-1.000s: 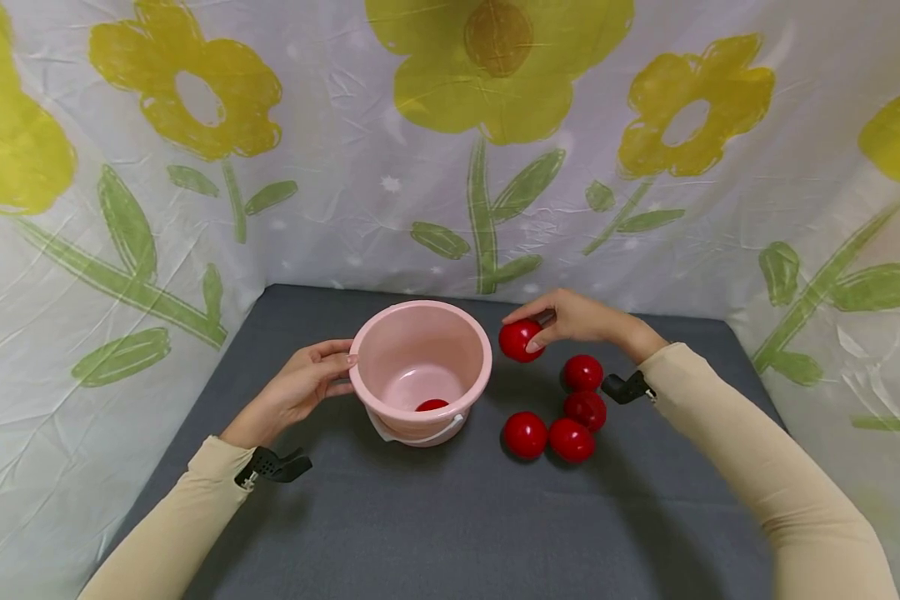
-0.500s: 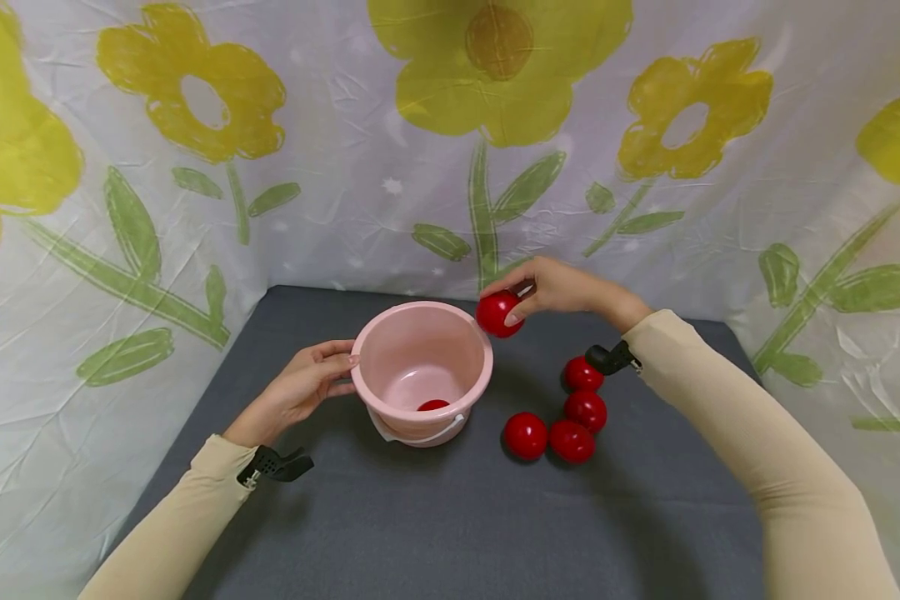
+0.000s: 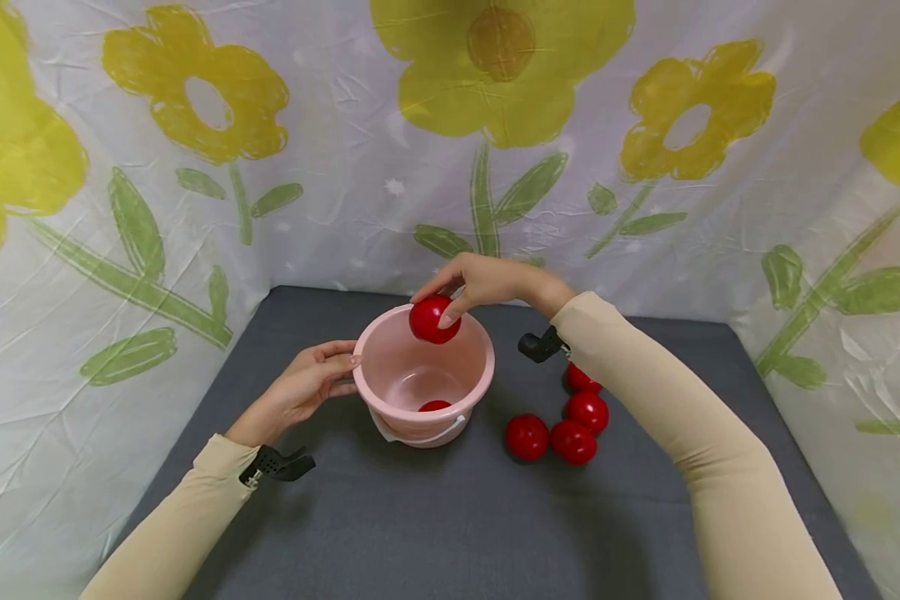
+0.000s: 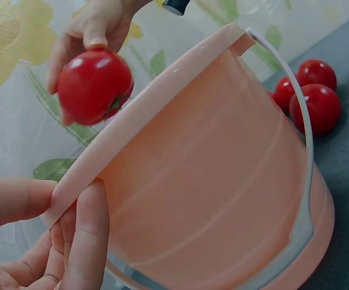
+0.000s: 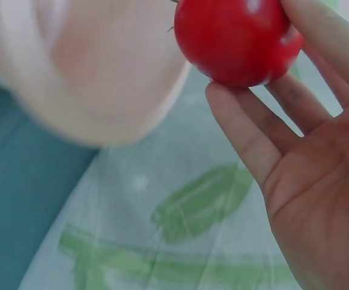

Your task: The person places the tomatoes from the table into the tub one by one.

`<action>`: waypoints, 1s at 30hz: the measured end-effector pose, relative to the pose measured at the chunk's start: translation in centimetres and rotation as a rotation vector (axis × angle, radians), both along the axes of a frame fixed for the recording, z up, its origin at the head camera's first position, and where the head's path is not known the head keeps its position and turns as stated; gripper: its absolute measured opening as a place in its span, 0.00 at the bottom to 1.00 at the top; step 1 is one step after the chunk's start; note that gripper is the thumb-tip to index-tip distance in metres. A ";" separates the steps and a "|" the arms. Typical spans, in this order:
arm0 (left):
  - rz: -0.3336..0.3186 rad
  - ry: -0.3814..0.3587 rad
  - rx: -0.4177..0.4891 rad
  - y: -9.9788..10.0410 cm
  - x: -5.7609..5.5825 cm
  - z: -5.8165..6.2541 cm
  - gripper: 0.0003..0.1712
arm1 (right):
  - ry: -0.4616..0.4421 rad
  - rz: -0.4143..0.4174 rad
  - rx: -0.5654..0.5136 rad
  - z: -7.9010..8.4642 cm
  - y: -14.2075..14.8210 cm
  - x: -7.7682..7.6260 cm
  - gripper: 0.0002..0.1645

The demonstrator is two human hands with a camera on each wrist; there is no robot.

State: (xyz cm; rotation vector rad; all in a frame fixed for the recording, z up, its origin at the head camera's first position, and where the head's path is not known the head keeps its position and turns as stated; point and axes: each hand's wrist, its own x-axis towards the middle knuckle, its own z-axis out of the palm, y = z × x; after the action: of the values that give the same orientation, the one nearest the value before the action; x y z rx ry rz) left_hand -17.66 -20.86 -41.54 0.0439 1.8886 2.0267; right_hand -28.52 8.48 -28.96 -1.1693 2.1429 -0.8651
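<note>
A pink bucket (image 3: 427, 367) with a white handle (image 4: 304, 121) stands on the dark table. My left hand (image 3: 311, 382) pinches its rim at the left, thumb on one side and fingers on the other in the left wrist view. Over the bucket's opening, my right hand (image 3: 480, 283) holds a red tomato (image 3: 434, 319) between thumb and fingers. A green stem shows on this tomato's underside in the left wrist view. Inside the bucket lies another red tomato (image 3: 435, 406), mostly hidden by the front wall.
Several more tomatoes (image 3: 527, 437) sit in a curved row on the dark tablecloth (image 3: 435, 525), right of the bucket; the right forearm partly covers the farthest. A flower-printed curtain (image 3: 330, 208) encloses the table at the back and sides.
My right hand has carried the tomato leftward, up from beside the bucket and over its rim, to above the opening. The left hand keeps its hold on the rim.
</note>
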 end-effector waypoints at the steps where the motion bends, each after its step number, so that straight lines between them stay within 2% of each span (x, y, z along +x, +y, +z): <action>1: -0.001 0.000 0.000 0.0 0.0 0.0 0.35 | -0.011 0.016 -0.008 -0.2 -0.6 0.0 0.28; 8: 0.009 -0.012 -0.002 -0.1 0.1 0.1 0.36 | -0.038 0.129 0.017 -1.6 -3.7 0.0 0.29; 10: 0.010 -0.012 -0.008 0.0 0.1 0.1 0.36 | -0.051 0.136 0.030 -2.1 -4.2 0.0 0.29; 23: 0.006 -0.004 -0.018 0.0 0.0 0.0 0.34 | -0.115 0.064 0.130 -5.0 -5.6 0.6 0.29; 30: 0.007 -0.005 -0.011 0.0 0.0 0.0 0.35 | -0.236 0.044 0.135 -6.2 -6.2 1.0 0.27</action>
State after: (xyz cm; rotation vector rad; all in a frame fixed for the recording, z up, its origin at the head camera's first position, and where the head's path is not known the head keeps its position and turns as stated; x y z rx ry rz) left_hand -17.65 -20.91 -41.56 0.0292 1.8988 2.0189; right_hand -27.56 2.29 -35.20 -0.9903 1.9448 -0.7841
